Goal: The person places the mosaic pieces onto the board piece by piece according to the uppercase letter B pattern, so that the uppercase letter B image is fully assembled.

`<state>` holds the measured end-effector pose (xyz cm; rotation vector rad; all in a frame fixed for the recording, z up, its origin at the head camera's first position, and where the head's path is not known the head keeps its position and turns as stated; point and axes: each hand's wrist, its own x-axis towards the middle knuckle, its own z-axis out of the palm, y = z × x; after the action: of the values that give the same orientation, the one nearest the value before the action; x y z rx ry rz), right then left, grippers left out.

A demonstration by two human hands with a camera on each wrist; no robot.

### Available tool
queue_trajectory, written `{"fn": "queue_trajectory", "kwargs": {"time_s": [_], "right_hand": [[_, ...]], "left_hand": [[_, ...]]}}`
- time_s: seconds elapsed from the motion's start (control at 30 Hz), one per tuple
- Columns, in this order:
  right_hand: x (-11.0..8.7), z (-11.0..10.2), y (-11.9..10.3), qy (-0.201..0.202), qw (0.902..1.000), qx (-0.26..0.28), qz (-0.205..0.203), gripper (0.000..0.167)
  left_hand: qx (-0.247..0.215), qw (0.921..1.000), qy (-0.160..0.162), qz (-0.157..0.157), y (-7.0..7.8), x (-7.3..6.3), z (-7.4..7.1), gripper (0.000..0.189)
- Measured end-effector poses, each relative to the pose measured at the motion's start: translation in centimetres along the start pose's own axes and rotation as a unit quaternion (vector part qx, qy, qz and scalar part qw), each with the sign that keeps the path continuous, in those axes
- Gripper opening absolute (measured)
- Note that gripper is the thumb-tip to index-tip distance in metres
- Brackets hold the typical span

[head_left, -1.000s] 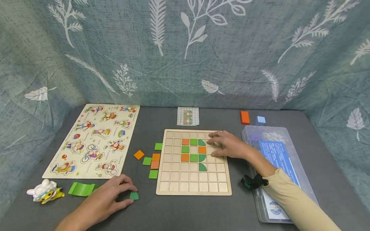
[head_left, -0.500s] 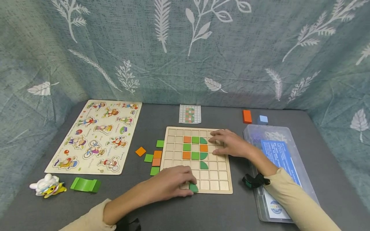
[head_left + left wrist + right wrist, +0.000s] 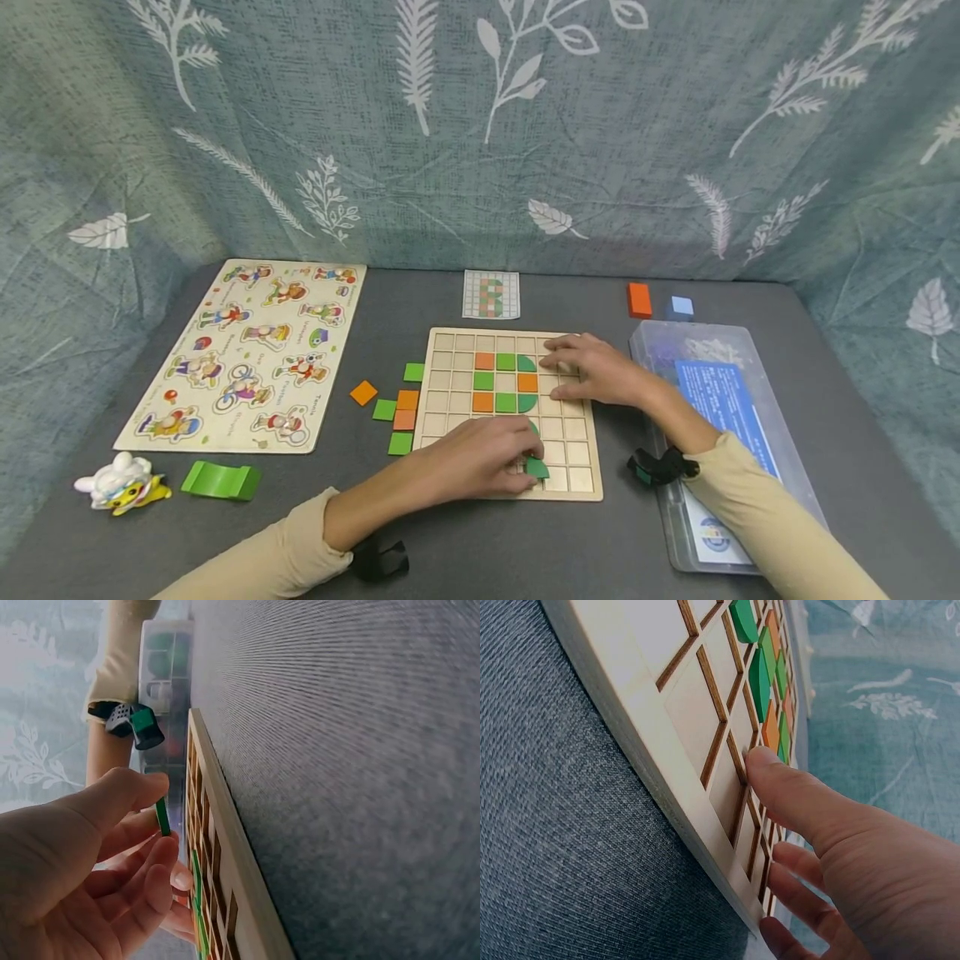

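Note:
My left hand (image 3: 483, 458) pinches a dark green quarter-circle tile (image 3: 537, 468) between thumb and fingers, above the front part of the wooden grid board (image 3: 574, 492). In the left wrist view the tile (image 3: 163, 816) shows edge-on, apart from the board. Orange and green square tiles (image 3: 506, 362) fill several cells, with dark green quarter-circle tiles (image 3: 527, 403) along their right side. One quarter-circle in a nearer row is mostly hidden by the left hand. My right hand (image 3: 596, 371) rests at the board's right edge, fingers loosely spread, holding nothing.
Several loose square tiles (image 3: 384, 409) lie left of the board. A small pattern card (image 3: 491, 294) lies behind it. Further left are a picture puzzle (image 3: 251, 358), a green block (image 3: 221, 481) and a toy figure (image 3: 122, 483). A plastic box (image 3: 731, 417) lies under the right forearm.
My left hand has carried the quarter-circle tile from the table at the front left, rightward over the board's front rows. My right hand has stayed at the board's right edge.

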<state>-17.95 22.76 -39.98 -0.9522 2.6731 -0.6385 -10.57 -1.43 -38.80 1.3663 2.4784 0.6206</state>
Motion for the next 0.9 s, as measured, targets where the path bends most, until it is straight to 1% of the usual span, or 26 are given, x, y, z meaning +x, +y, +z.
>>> {"fn": "queue_trajectory", "kwargs": {"time_s": [0.13, 0.2, 0.43, 0.63, 0.7, 0.8, 0.9], "right_hand": [[0.1, -0.1, -0.1, -0.001, 1.0000, -0.001, 0.002, 0.046], [0.1, -0.1, -0.1, -0.002, 1.0000, -0.001, 0.003, 0.046], [0.0, 0.0, -0.2, -0.006, 1.0000, 0.003, 0.004, 0.047], [0.0, 0.0, -0.3, -0.007, 0.9999, 0.010, 0.003, 0.046], [0.0, 0.0, -0.3, -0.005, 1.0000, 0.008, 0.003, 0.046], [0.0, -0.1, -0.3, -0.002, 1.0000, 0.004, 0.003, 0.046], [0.0, -0.1, -0.2, -0.003, 1.0000, 0.003, 0.004, 0.047]], "left_hand": [[-0.014, 0.9998, 0.011, -0.007, -0.1, -0.1, 0.1, 0.016], [-0.020, 0.9997, 0.011, -0.009, -0.2, -0.2, 0.1, 0.018], [-0.068, 0.9976, 0.014, -0.007, -0.3, -0.1, 0.1, 0.020], [-0.104, 0.9945, 0.012, -0.004, 0.0, -0.5, 0.6, 0.012], [-0.111, 0.9937, 0.008, -0.008, 0.1, -0.6, 0.9, 0.010], [-0.118, 0.9927, 0.008, -0.024, 0.3, -0.7, 1.2, 0.010], [-0.107, 0.9935, 0.024, -0.031, 0.3, -0.9, 1.5, 0.009]]}}
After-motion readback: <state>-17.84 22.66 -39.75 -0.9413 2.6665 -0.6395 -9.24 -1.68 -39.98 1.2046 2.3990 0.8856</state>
